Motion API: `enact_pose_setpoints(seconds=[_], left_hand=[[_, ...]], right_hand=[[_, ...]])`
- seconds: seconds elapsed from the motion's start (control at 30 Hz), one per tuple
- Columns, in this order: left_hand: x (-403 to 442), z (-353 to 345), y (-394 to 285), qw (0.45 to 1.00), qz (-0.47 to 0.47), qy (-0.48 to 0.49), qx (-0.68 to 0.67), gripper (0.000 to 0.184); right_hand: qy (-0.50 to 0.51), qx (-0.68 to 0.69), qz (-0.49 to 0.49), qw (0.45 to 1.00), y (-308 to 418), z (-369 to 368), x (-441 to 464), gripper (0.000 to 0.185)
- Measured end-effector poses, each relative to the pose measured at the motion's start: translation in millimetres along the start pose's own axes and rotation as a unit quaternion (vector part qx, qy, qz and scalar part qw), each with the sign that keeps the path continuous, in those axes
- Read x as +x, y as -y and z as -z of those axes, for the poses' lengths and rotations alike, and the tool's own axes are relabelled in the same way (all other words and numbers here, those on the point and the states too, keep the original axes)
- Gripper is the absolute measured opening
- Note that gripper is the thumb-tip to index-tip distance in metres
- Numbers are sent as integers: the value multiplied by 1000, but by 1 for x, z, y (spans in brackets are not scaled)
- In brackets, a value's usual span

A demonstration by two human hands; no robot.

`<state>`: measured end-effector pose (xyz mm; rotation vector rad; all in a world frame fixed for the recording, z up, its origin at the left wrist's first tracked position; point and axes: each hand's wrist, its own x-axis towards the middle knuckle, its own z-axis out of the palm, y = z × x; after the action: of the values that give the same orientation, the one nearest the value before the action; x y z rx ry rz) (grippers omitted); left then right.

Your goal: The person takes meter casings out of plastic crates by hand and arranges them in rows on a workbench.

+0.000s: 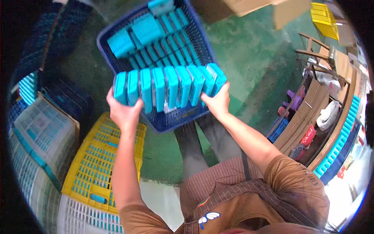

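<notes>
A row of several upright turquoise boxes is squeezed between my two hands, over the near part of a dark blue crate. My left hand grips the left end of the row, and my right hand grips the right end. Inside the crate, more turquoise boxes stand in rows, and a few others lie flat on top of them. A bare part of the crate's blue floor shows under the held row.
Yellow crates and white crates stand at the left. Flattened cardboard, a wooden stool and a long row of turquoise boxes are at the right. A yellow basket sits at the upper right.
</notes>
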<state>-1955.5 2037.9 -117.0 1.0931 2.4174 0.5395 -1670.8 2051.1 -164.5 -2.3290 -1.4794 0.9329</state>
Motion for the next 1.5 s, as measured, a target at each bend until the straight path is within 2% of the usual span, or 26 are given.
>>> enact_pose_setpoints(seconds=[0.13, 0.2, 0.27, 0.33, 0.4, 0.47, 0.53, 0.57, 0.6, 0.67, 0.7, 0.8, 0.9, 0.93, 1.0, 1.03, 1.07, 1.1, 1.2, 1.23, 1.27, 1.3, 1.4, 1.43, 1.47, 1.5], left_hand=[[-56, 85, -53, 997, -1, -74, -38, 87], [-86, 131, -92, 993, -30, -111, -26, 85], [-112, 165, -127, 983, -82, -156, -42, 81], [-137, 198, -161, 980, -77, -164, -78, 79], [-156, 221, -180, 968, -129, -184, -114, 82], [-175, 243, -205, 942, -219, -215, -136, 85], [-192, 252, -232, 937, -235, -197, -166, 84], [-209, 260, -251, 918, -295, -186, -191, 84], [-218, 260, -260, 912, -301, -164, -224, 88], [-254, 271, -290, 892, -358, -143, -236, 89], [-274, 275, -301, 883, -383, -118, -246, 89], [-326, 277, -322, 849, -446, -42, -280, 90], [-378, 272, -339, 803, -532, -26, -268, 88], [-399, 269, -344, 801, -527, 18, -281, 87], [-414, 259, -350, 781, -575, 3, -242, 85], [-428, 255, -350, 776, -560, 76, -280, 86], [-453, 249, -356, 749, -601, 59, -274, 87], [-472, 240, -360, 732, -621, 55, -274, 87], [-559, 230, -374, 655, -705, 41, -268, 87], [-460, 196, -399, 664, -693, 85, -270, 86], [-508, 189, -399, 652, -697, 109, -279, 86], [-590, 187, -390, 636, -708, 119, -282, 85], [-686, 182, -380, 590, -737, 168, -286, 84], [-715, 181, -374, 571, -747, 183, -288, 84], [-768, 203, -372, 562, -755, 189, -280, 85], [-814, 194, -349, 553, -755, 214, -279, 86]], right_hand=[[-5, 35, 21, 999, 51, 97, -36, 87], [-18, 83, 78, 993, 62, 144, -52, 88], [-24, 111, 95, 989, 76, 190, -66, 88], [-58, 136, 118, 982, 91, 239, -85, 88], [-116, 169, 154, 967, 98, 289, -108, 88], [-170, 182, 168, 954, 98, 331, -132, 88], [-222, 199, 176, 938, 81, 366, -155, 90], [-238, 214, 145, 936, 69, 389, -173, 91], [-292, 161, 148, 931, 61, 409, -196, 90], [-328, 234, 79, 912, 36, 437, -238, 88], [-366, 222, 70, 901, 20, 448, -259, 87], [-442, 223, 39, 868, -26, 469, -323, 84], [-486, 201, -55, 849, -68, 484, -383, 84], [-497, 197, -74, 842, -80, 491, -405, 83], [-539, 210, -84, 812, -94, 488, -429, 82], [-569, 192, -95, 794, -103, 489, -449, 84], [-563, 234, -124, 783, -124, 494, -470, 85], [-599, 234, -100, 759, -141, 495, -486, 85], [-644, 227, -163, 712, -195, 510, -551, 85], [-652, 209, -180, 706, -140, 480, -479, 84], [-670, 209, -172, 691, -173, 490, -508, 84], [-674, 211, -209, 677, -226, 505, -562, 85], [-718, 216, -215, 626, -280, 500, -637, 87], [-710, 234, -244, 618, -292, 499, -665, 90], [-724, 224, -249, 603, -312, 521, -715, 90], [-743, 205, -257, 582, -346, 510, -754, 90]])
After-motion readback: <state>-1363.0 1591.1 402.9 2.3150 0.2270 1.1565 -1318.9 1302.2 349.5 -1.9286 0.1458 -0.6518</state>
